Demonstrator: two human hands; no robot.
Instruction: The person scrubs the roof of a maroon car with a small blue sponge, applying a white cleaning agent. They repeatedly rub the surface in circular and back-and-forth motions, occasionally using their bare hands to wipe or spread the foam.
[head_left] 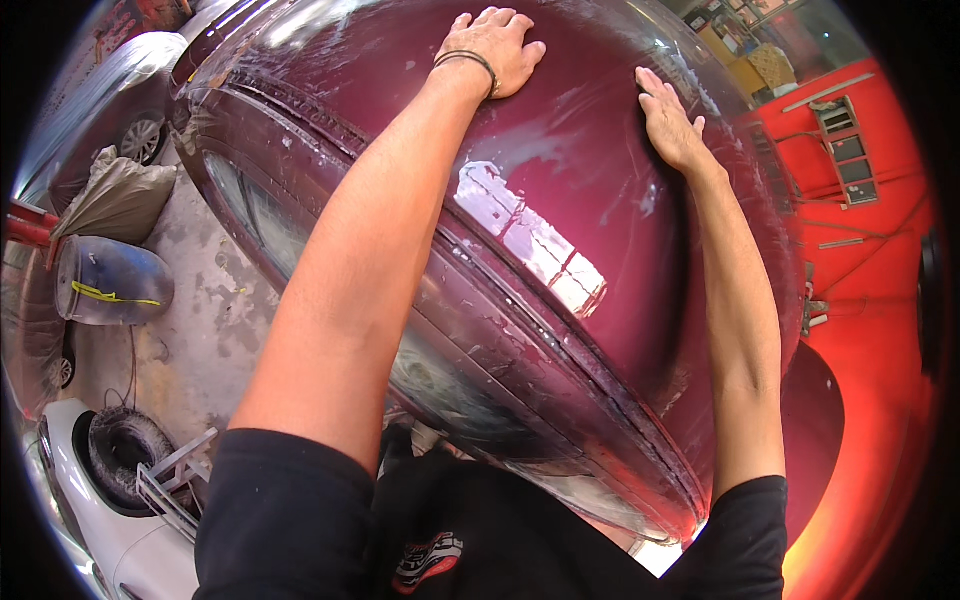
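A dusty maroon car roof (570,130) fills the middle of the head view, with pale smears and a bright window reflection on it. My left hand (497,50), with dark bands at the wrist, lies on the roof's far part, fingers spread. To its right, my right hand (672,125) rests with outstretched fingers on the roof; its palm is hidden. Neither hand shows anything held. Along the near side of the roof runs a dark trim strip (480,260) with whitish flecks, above the side windows (440,375).
Left on the stained floor (215,270) stand a blue drum (115,280) with a yellow strap and a grey draped sheet (120,200). A tyre (130,450) lies at a white car part (140,550). A covered car (90,110) is behind. The right wall (870,290) is red.
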